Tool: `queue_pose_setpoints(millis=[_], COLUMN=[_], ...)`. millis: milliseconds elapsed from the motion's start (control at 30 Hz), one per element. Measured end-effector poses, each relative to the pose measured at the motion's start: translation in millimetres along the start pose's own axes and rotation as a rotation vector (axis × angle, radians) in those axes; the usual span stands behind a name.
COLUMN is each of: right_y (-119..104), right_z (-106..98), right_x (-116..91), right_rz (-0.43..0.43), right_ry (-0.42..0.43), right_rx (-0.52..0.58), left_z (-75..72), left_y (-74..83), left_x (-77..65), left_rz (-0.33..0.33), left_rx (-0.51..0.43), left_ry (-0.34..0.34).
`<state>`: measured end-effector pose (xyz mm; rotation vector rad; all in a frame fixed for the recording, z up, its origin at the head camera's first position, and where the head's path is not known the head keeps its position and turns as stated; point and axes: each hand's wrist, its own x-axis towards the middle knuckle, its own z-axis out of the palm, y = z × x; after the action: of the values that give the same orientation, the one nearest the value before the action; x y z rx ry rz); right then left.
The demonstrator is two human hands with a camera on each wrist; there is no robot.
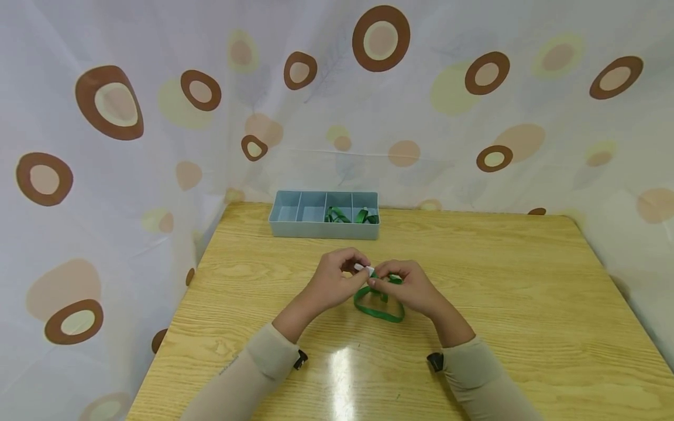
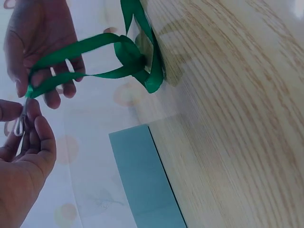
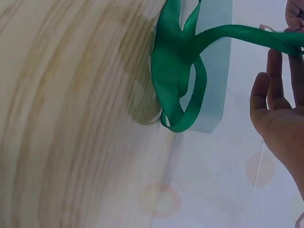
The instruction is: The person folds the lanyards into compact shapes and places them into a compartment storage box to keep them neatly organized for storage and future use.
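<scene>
Over the middle of the table, my left hand (image 1: 334, 278) pinches a small white piece (image 1: 364, 268) at the end of a green ribbon (image 1: 379, 316). In the left wrist view the white piece (image 2: 20, 124) looks like a narrow loop between thumb and fingers. Close beside it, my right hand (image 1: 408, 286) pinches the ribbon near that end with thumb and forefinger. The rest of the ribbon (image 3: 173, 71) hangs in loose loops below the hands, down to the tabletop. Fingers partly hide where ribbon and white piece meet.
A blue-grey tray (image 1: 323, 230) with several compartments stands behind the hands. Its two right compartments hold more green ribbons (image 1: 338, 215). The wooden table (image 1: 500, 280) is bordered by a patterned curtain (image 1: 326, 117) at the back and sides.
</scene>
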<state>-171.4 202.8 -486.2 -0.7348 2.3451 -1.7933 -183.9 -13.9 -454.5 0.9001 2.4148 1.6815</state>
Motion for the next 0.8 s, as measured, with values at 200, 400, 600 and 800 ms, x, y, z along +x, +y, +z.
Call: queue_pose_setpoints(millis=[200, 400, 600, 800], right_y=[-1.2, -1.3, -7.1, -11.3], right_z=[1.3, -2.7, -11.1, -18.4], right_x=[2.3, 0.6, -3.5, -7.9], right_rz=[-0.034, -0.033, -0.023, 0.005], right_ry=[-0.026, -0.023, 0.0, 0.012], right_rx=[0.044, -0.006, -0.058, -0.104], left_z=[-1.8, -5.1, -14.1, -27.3], left_y=[-1.0, -0.4, 17.8, 32.3], left_x=[0.2, -0.8, -2.6, -5.2], left_rz=[0.01, -0.023, -0.048, -0.048], left_rx=[-0.005, -0.022, -0.038, -0.021], left_ry=[0.015, 0.061, 0.09, 0.12])
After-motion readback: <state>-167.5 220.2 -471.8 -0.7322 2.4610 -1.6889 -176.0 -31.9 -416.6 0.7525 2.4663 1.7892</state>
